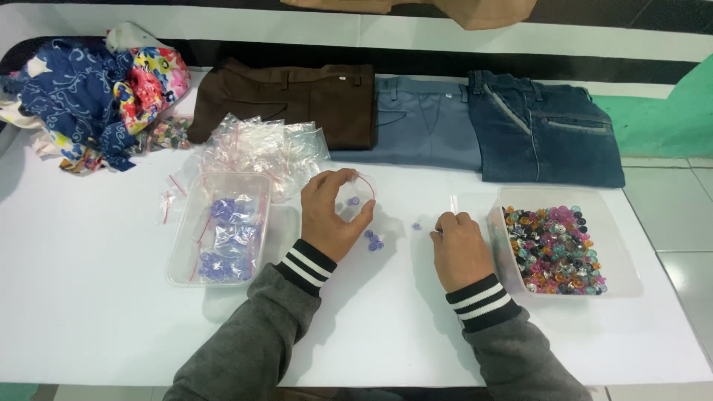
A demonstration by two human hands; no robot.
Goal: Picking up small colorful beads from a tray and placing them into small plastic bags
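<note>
Bagging purple buttons on the bench (111,327)

My left hand (332,215) grips an open bag (355,194); right fingers (445,221) pinch closed near a button (417,226) at 9 o'clock. I'd keep the bag's mouth wide.

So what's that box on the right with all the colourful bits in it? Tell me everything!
The clear plastic tub is a shallow rectangle with rounded corners and no lid. It sits flat on the white table, just right of the right hand. Mixed buttons in pink, teal, orange and dark shades are piled inside. Whether the hand touches it is unclear.
</note>
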